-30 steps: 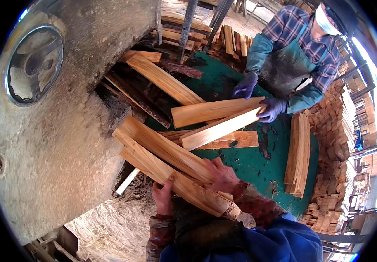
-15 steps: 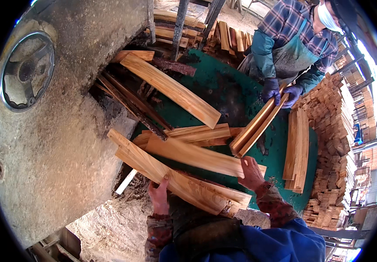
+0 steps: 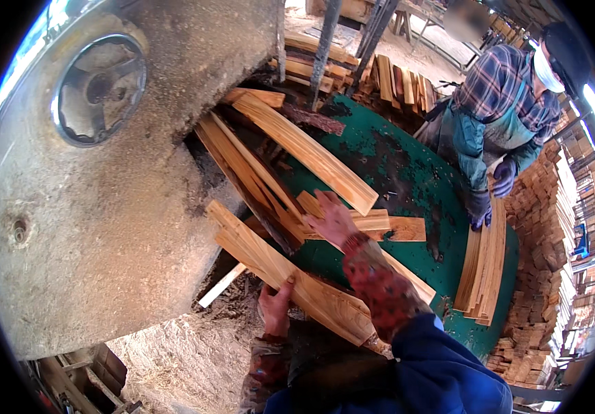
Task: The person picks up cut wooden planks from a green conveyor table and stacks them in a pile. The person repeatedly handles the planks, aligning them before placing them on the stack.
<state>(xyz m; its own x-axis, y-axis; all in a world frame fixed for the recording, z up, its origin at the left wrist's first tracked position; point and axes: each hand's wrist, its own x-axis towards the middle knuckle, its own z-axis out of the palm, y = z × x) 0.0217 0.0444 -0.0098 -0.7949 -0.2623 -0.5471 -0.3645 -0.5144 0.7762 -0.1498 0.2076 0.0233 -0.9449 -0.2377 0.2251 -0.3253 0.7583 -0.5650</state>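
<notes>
Your left hand (image 3: 275, 308), at lower centre, is clamped around the near edge of a long wooden slat (image 3: 290, 279) that runs diagonally up-left, its far end hidden under the grey machine housing (image 3: 97, 207). Your right hand (image 3: 332, 219), mid-frame, lies flat and spread on short boards (image 3: 380, 224) on the green table (image 3: 408, 172); whether it grips them cannot be made out. At right, a co-worker's gloved hand (image 3: 478, 210) touches a board stack (image 3: 485, 265).

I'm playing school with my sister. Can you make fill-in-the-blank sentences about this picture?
1. The table top under the boards is painted ____.
2. The left hand grips a long wooden ____.
3. The right hand reaches over short boards with fingers spread ____.
4. The co-worker across the table wears a ____-patterned shirt.

Missing words: green; board; open; plaid
</notes>
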